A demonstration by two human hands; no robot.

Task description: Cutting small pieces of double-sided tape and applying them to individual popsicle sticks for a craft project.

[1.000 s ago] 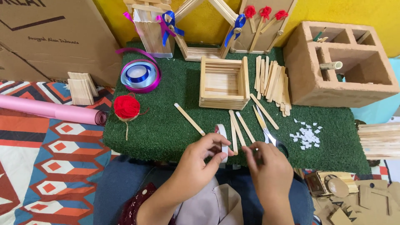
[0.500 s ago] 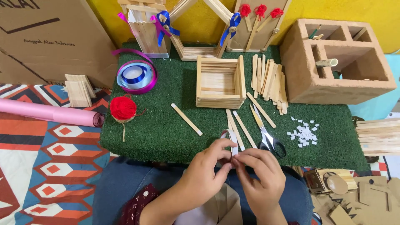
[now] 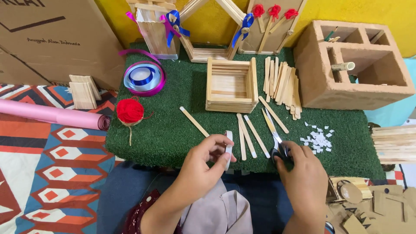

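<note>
Pinching a small white tape roll edge-on, left hand has thumb and fingers closed round it at the near edge of the green turf mat. Right hand, half a second ago beside that grip, now rests closed on black-handled scissors to its right. Brown printed cardboard box sits far left of it.

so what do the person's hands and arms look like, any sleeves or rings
Both are bare: the left hand and right hand show no gloves, rings or watch that can be seen. The forearms are uncovered down to the picture's lower edge, so no sleeve shows. The fingers have short, unpainted nails.
</note>
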